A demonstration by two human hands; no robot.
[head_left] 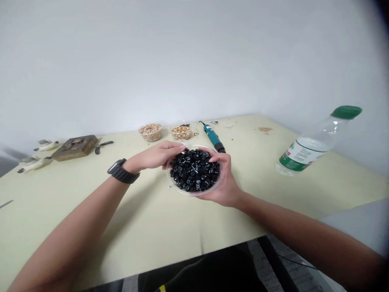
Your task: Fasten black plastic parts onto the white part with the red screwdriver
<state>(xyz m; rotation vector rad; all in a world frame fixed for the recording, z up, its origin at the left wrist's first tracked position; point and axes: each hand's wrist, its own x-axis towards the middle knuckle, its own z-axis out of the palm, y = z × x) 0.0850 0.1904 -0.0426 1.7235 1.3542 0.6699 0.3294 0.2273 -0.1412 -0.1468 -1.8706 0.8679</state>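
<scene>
Two grips: the clear tub [186,193] is held from both sides, with the left grip [164,155] closed on its left rim and the right grip [227,180] wrapped round its right wall, fingers curled over the edge.
Tub's place: it is held over the middle of the pale surface [146,239]; whether its base is touching down cannot be told from this angle.
Weight: a moderate load is to be expected, as the tub is filled nearly to the rim with loose black pieces [190,172].
Tub wall: thin, smooth plastic is shown, likely to flex if squeezed hard and slightly slippery.
Rim: hold is best taken here on opposite sides, with the tub kept level against spilling.
Black pieces: small, glossy and probably hard; slender silvery pieces [196,167] are mixed in near the middle.
Back tubs: pale brown bits [150,128] are heaped in the left tub [151,137], orange-brown bits [181,130] in the right tub [181,137].
Bottle [304,156]: it is closed by a green cap [347,112].
</scene>
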